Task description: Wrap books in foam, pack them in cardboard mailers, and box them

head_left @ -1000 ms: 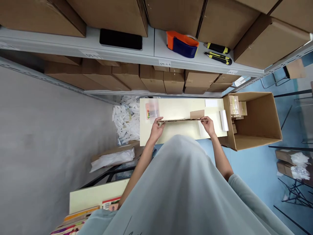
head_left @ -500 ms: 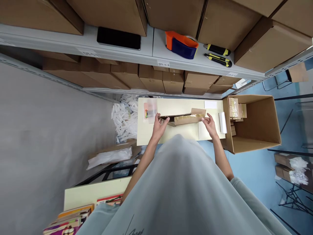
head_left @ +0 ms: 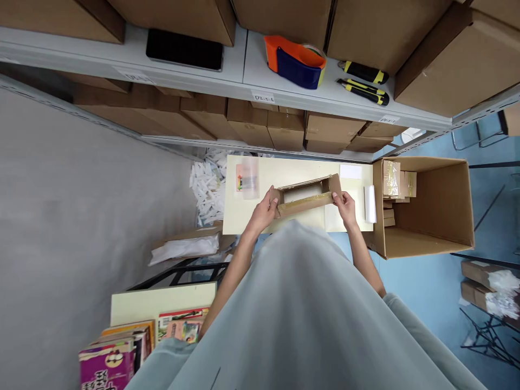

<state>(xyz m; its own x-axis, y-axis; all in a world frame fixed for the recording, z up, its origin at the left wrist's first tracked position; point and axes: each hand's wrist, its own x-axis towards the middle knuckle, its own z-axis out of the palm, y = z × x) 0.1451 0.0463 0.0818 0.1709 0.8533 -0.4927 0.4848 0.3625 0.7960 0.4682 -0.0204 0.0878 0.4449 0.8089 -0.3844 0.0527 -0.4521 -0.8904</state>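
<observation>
A long, narrow cardboard box point(head_left: 307, 205) is held between my two hands over the pale table point(head_left: 239, 216). Its sides stand up around an opening through which a light surface shows, and shiny tape runs along the near side. My left hand point(head_left: 264, 210) is closed on the left end, thumb on the near corner. At the right end, my right hand point(head_left: 345, 207) pinches the box's edge. Behind the left hand lie a clear plastic sleeve point(head_left: 251, 179) and a small pinkish printed item point(head_left: 239, 177).
A large open carton point(head_left: 430, 214) with small boxes inside stands right of the table, near a white roll point(head_left: 370, 204). Above, a shelf point(head_left: 252, 70) bears a phone point(head_left: 184, 50), a tape dispenser point(head_left: 298, 62) and utility knives point(head_left: 363, 81). Books point(head_left: 109, 357) are stacked lower left.
The cardboard box has gone from nearly flattened to opened out into a rectangular frame. It is tilted, right end farther from me. Both hands still hold its ends.
</observation>
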